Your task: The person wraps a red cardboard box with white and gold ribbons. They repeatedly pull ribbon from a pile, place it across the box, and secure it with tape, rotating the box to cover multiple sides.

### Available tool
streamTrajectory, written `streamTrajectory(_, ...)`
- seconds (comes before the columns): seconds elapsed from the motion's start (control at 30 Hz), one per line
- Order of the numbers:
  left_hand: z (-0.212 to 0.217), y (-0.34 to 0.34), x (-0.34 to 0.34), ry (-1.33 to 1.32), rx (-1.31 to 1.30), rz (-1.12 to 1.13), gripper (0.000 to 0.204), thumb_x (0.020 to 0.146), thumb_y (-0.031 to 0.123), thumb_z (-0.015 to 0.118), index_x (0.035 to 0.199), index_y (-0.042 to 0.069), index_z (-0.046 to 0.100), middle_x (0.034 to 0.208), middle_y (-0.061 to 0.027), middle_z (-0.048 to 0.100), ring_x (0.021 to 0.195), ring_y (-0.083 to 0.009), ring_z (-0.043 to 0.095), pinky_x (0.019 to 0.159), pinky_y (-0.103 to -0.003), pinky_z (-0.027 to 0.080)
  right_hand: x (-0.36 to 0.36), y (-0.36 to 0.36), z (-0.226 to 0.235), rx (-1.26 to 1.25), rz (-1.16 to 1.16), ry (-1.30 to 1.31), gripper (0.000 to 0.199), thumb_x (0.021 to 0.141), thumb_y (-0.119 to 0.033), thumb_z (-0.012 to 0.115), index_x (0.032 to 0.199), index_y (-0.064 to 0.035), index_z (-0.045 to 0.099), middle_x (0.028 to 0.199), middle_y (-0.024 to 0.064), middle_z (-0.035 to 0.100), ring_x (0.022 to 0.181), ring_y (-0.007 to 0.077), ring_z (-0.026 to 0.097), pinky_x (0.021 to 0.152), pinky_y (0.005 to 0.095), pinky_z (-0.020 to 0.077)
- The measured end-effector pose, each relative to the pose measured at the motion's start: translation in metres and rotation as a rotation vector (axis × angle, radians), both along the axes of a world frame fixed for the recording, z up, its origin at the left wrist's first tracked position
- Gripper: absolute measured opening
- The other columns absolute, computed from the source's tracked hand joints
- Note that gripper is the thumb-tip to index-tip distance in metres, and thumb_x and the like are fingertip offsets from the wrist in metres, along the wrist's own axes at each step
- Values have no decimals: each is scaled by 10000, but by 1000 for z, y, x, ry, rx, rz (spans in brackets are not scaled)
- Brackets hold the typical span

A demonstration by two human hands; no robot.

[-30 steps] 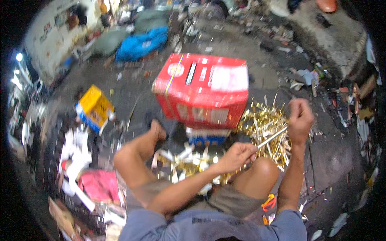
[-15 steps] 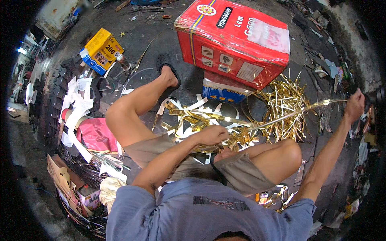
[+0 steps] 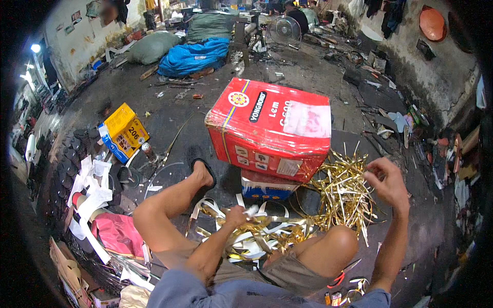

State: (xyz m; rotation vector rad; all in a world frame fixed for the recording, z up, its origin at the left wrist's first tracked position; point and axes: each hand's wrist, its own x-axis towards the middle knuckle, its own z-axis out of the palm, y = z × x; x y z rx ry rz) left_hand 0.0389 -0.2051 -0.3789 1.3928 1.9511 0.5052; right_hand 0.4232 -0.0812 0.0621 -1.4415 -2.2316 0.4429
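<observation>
A tangle of gold and white strips (image 3: 257, 241) lies between my legs. My left hand (image 3: 236, 216) is closed at its left side, with a blurred white strip end (image 3: 251, 210) poking out from the fingers. Over the right edge of a heap of thin gold strips (image 3: 345, 192), my right hand (image 3: 389, 186) is raised with fingers bent and apart; nothing shows in it. That heap lies against the right side of a large red carton (image 3: 269, 131), which rests on a smaller blue-and-white box (image 3: 267, 189).
A yellow-and-blue box (image 3: 123, 132) stands left, beyond white scraps (image 3: 95, 187) and a pink cloth-like piece (image 3: 118, 235). Red-handled scissors (image 3: 336, 280) lie by my right thigh. Farther off are a blue sack (image 3: 195, 57) and a standing fan (image 3: 285, 32). Debris lines the right wall.
My right hand has come inward from the far right and let go of the long gold strip. My left hand has shifted left. The view has tilted up, showing more of the room.
</observation>
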Motion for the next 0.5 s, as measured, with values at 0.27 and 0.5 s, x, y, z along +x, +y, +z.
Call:
streamTrajectory(0.27, 318, -21, 74, -835, 312, -283, 169, 1063, 175, 605, 1051, 10, 641, 761, 21, 627, 702, -73, 591, 644, -262, 470, -93, -48, -2, -178, 673, -13, 546, 928, -393, 761, 1368, -88, 655, 1287, 174, 626, 1142, 353, 652, 987, 450, 518)
streamTrajectory(0.5, 343, -40, 65, -773, 521, -291, 196, 1035, 192, 679, 1099, 7, 684, 841, -4, 695, 743, -62, 636, 657, -263, 522, -111, -66, 6, -530, 462, 364, 184, 892, -152, 784, 971, 15, 778, 844, 75, 763, 787, 105, 673, 725, 302, 542)
